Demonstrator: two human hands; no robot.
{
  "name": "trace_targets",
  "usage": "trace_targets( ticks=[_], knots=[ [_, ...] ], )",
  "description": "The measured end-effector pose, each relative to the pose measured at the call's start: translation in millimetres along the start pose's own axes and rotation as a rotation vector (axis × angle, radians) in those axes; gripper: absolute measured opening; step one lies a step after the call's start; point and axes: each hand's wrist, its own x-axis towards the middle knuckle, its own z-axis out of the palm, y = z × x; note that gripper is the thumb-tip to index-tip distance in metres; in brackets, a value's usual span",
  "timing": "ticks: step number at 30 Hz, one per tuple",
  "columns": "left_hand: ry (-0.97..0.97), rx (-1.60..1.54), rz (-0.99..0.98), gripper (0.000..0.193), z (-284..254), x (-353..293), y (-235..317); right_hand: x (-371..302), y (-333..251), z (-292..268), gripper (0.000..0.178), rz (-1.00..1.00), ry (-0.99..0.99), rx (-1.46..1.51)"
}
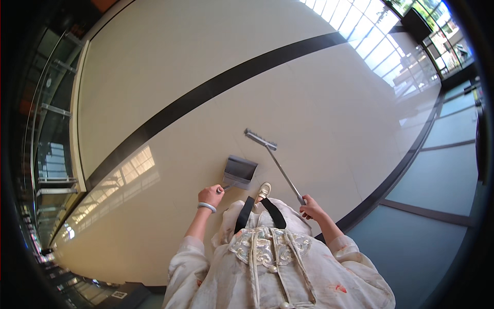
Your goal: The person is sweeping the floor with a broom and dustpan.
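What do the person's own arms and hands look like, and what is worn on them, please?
The left hand and right hand are ungloved. A pale, rounded bracelet circles the left wrist; no bracelet shows on the right one. Loose, wrinkled, off-white sleeves end on the forearms, leaving their lower parts bare.
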Motion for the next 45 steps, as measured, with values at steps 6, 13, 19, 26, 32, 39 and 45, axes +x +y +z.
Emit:
trace_targets(
  ticks=[6, 13, 19, 26, 32, 39, 45],
  knots=[
    [-0.044, 0.121, 0.239, 0.009, -31.0, 60.5, 50.4, 30.1, 15.7, -19.9, 0.04, 0.003, 0.206, 0.546],
    [-0.047, 0.18, 0.455, 0.008, -48.5, 135.2, 108.8, 49.4, 26.6, -65.8, 0.039, 0.03, 0.411, 0.715],
    [-0.186, 0.259, 0.503, 0.01, -43.7, 190.4, 127.6, 54.8, 1.7, -86.5, 0.033, 0.028, 0.494, 0.789],
    [-0.25, 0.294, 0.582, 0.011, -45.3, 238.0, 176.7, 113.4, -49.1, -66.4, 0.024, 0.088, 0.501, 0.485],
    [-0.23, 0.306, 0.53, 0.01, -56.8, 263.6, 167.6, 65.7, -84.8, -23.4, 0.04, 0.132, 0.2, 0.422],
    [-0.232, 0.312, 0.545, 0.008, -65.7, 277.4, 172.0, 36.8, -95.5, -59.7, 0.048, 0.203, 0.186, 0.659],
    [-0.223, 0.287, 0.574, 0.008, -59.4, 284.1, 176.6, 89.0, -123.3, -93.0, 0.038, 0.15, 0.451, 0.592]
  ],
)
